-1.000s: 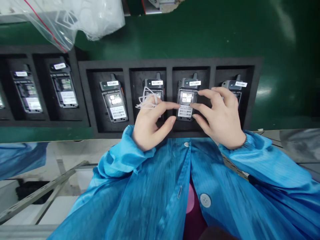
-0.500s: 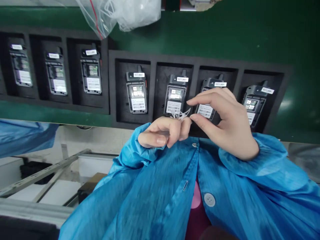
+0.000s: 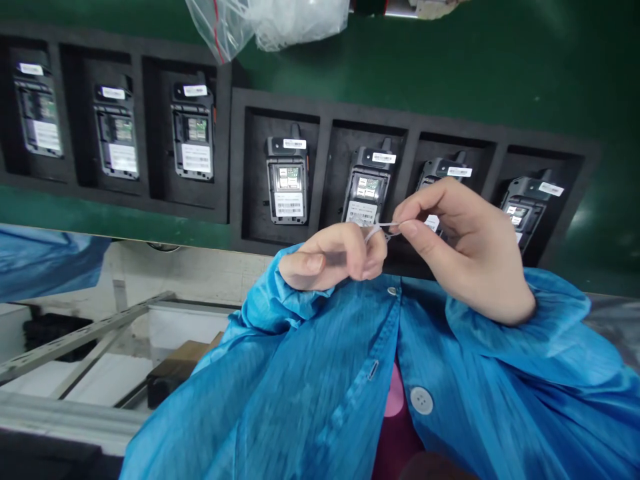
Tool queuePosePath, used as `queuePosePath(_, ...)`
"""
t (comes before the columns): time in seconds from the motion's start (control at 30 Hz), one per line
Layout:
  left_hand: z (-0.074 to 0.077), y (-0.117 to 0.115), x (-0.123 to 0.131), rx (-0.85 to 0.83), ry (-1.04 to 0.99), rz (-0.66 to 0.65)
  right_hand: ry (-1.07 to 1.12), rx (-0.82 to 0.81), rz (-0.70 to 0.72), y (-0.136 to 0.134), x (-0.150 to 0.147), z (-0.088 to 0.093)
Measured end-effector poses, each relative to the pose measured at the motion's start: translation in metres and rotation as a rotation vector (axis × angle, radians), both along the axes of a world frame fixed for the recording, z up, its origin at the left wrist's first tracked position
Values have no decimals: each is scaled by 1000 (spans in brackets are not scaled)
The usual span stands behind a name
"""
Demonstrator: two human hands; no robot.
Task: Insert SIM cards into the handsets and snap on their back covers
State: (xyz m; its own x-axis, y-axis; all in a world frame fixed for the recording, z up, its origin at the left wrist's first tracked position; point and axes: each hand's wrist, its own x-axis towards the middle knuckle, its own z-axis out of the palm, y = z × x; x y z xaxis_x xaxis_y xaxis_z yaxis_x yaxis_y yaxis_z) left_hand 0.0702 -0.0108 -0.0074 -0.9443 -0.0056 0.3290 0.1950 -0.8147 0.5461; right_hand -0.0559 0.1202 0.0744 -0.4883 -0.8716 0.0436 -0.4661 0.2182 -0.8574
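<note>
My left hand (image 3: pixel 334 257) is curled, with a small bunch of thin white strands (image 3: pixel 371 233) held at its fingers. Thumb and forefinger of my right hand (image 3: pixel 460 250) pinch the end of one white strand (image 3: pixel 393 225), which stretches between both hands. Just beyond them, a black handheld device (image 3: pixel 369 183) with its back open and white labels lies in a foam tray (image 3: pixel 325 143). Behind my right hand another such device (image 3: pixel 440 170) is partly covered. To the left lies an uncovered device (image 3: pixel 288 180) in its own compartment.
A second black foam tray (image 3: pixel 137 120) with more devices adjoins on the left. At the back of the green table (image 3: pixel 500 73) lies a clear plastic bag (image 3: pixel 295 20) with white contents. Blue cloth (image 3: pixel 47 263) shows at the left edge, near a metal frame (image 3: pixel 85 340) below.
My right thumb and forefinger, apart before, have closed on a white strand and draw it rightward from the bunch. The view has shifted slightly.
</note>
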Motion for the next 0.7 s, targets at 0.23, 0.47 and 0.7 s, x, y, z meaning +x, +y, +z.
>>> queuePosePath(0.23,2,1,7,-53,-282,82,132,-69,25,6,3,5)
queuePosePath(0.47,1,0,6,-259,-463,87,212,-79,210,13,-1,9)
queuePosePath(0.7,3,-32,18,-514,-412,517,238,-7,36,-5,-5,8)
